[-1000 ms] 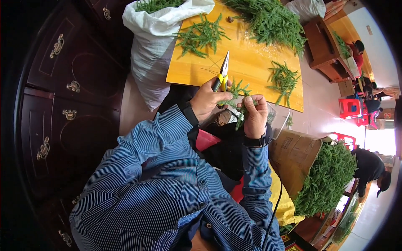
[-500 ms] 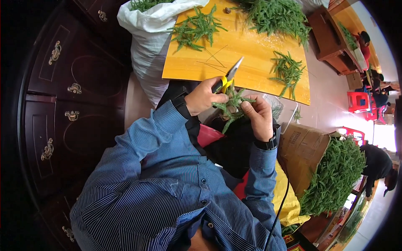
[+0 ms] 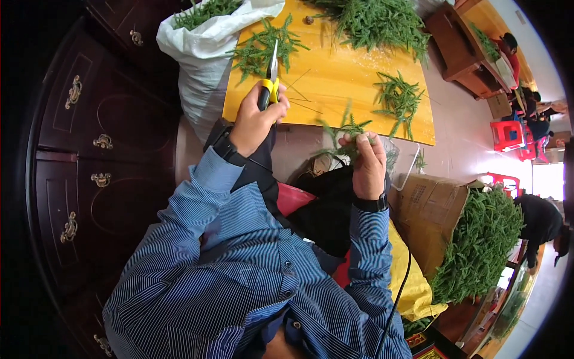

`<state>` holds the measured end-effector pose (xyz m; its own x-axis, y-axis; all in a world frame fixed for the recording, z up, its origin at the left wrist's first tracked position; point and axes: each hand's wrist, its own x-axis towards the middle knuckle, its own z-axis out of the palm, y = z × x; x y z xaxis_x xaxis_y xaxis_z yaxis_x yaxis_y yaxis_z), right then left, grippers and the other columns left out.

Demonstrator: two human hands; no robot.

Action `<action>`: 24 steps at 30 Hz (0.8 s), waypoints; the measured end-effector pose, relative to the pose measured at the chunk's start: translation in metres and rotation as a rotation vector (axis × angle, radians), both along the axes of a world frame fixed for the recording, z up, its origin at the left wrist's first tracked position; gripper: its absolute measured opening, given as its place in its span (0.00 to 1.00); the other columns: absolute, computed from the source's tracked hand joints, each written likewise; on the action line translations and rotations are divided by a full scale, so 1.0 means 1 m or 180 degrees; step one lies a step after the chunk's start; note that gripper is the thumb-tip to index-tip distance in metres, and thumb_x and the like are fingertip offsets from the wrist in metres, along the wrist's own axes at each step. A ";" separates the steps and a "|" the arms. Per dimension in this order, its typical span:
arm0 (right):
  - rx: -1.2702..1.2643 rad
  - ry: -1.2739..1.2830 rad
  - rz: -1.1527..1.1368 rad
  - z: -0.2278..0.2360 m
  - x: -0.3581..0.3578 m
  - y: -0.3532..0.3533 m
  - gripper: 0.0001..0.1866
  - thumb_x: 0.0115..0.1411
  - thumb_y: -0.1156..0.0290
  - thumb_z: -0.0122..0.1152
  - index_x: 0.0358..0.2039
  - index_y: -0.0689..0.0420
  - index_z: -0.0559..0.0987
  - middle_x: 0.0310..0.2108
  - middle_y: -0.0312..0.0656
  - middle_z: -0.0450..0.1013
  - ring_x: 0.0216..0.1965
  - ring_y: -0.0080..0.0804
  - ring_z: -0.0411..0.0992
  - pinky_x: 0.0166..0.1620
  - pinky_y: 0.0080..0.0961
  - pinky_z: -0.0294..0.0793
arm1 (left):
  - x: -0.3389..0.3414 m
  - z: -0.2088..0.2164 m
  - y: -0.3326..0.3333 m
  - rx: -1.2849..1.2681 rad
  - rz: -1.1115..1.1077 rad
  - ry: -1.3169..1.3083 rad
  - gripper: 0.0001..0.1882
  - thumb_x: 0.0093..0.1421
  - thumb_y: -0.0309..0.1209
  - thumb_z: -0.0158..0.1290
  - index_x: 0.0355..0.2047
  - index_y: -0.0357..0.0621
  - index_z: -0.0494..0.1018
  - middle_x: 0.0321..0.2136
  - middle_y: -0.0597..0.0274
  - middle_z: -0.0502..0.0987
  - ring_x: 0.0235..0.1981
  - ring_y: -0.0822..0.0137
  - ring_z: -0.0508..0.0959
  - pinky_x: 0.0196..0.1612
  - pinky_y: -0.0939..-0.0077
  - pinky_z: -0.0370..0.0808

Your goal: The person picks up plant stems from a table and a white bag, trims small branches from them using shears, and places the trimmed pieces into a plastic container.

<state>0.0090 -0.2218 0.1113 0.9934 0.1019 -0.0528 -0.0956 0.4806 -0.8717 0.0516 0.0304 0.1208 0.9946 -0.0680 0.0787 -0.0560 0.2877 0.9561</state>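
Needle-nose pliers [image 3: 267, 90] with yellow and black handles are gripped in my left hand [image 3: 256, 119], jaws pointing away over the table's near edge. My right hand [image 3: 369, 161] pinches a green artificial pine sprig [image 3: 348, 128], whose branches fan out to the left and are partly blurred. Between the two hands there is a wide gap. Several thin wires [image 3: 297, 90] lie on the yellow table [image 3: 335, 84], just beyond the pliers. A small bunch of sprigs [image 3: 399, 100] rests at the table's right, and another bunch [image 3: 263, 51] at its far left.
A large heap of greenery [image 3: 382, 24] covers the far table. White sack [image 3: 197, 72] stands left, beside dark cabinets [image 3: 113, 161]. At right a cardboard box [image 3: 427, 206] spills green sprigs [image 3: 481, 251]; a yellow bag [image 3: 412, 281] lies below. Other people work farther right, near red stools [image 3: 507, 135].
My left hand with the pliers has moved left, away from the sprig. The right hand keeps the sprig, its branches now spread upward and left. The whole view has shifted slightly.
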 end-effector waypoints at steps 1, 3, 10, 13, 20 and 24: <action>0.0002 -0.0051 -0.0257 -0.001 0.001 0.002 0.04 0.67 0.72 0.51 0.40 0.57 0.71 0.35 0.43 0.77 0.40 0.32 0.75 0.49 0.28 0.72 | -0.002 0.003 -0.001 -0.0005 -0.0007 -0.0009 0.16 0.59 0.23 0.51 0.48 0.38 0.68 0.34 0.65 0.75 0.33 0.77 0.74 0.37 0.83 0.72; -0.0001 -0.0143 -0.0762 -0.003 0.001 0.005 0.04 0.67 0.73 0.53 0.40 0.57 0.71 0.35 0.43 0.77 0.40 0.32 0.75 0.49 0.27 0.72 | -0.015 0.007 -0.005 0.0350 -0.0772 0.0191 0.15 0.59 0.23 0.49 0.47 0.38 0.68 0.34 0.64 0.75 0.34 0.75 0.74 0.38 0.80 0.72; -0.0465 -0.0563 -0.1200 -0.001 -0.001 0.009 0.06 0.63 0.77 0.58 0.40 0.57 0.72 0.36 0.40 0.76 0.40 0.26 0.74 0.47 0.22 0.71 | -0.042 0.018 -0.035 0.1642 -0.1670 -0.0480 0.18 0.57 0.20 0.48 0.48 0.37 0.68 0.32 0.63 0.75 0.33 0.73 0.74 0.38 0.78 0.72; -0.0829 -0.0731 -0.1260 -0.005 -0.002 0.011 0.07 0.62 0.78 0.60 0.39 0.58 0.73 0.35 0.38 0.76 0.39 0.23 0.73 0.46 0.19 0.70 | -0.045 0.016 -0.040 0.1629 -0.1909 -0.0259 0.19 0.56 0.20 0.48 0.50 0.37 0.67 0.32 0.63 0.75 0.33 0.73 0.74 0.39 0.78 0.72; -0.2094 -0.1365 -0.1511 -0.005 -0.001 0.014 0.07 0.58 0.80 0.64 0.35 0.61 0.75 0.31 0.33 0.73 0.35 0.20 0.69 0.43 0.17 0.68 | -0.046 0.010 -0.039 0.1769 -0.1757 -0.0091 0.19 0.56 0.21 0.49 0.50 0.37 0.67 0.32 0.63 0.76 0.30 0.71 0.75 0.37 0.77 0.72; -0.2906 -0.1744 -0.1736 0.001 -0.001 0.014 0.07 0.56 0.80 0.66 0.33 0.62 0.76 0.30 0.35 0.73 0.33 0.22 0.69 0.41 0.19 0.69 | -0.043 0.006 -0.036 0.1963 -0.1650 -0.0135 0.19 0.56 0.21 0.49 0.50 0.37 0.66 0.31 0.63 0.76 0.30 0.72 0.75 0.36 0.77 0.72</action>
<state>0.0076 -0.2074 0.1125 0.8070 -0.1950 0.5574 0.4192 -0.4755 -0.7734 0.0083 -0.0053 0.1272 0.8216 -0.5634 -0.0867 -0.0997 -0.2919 0.9512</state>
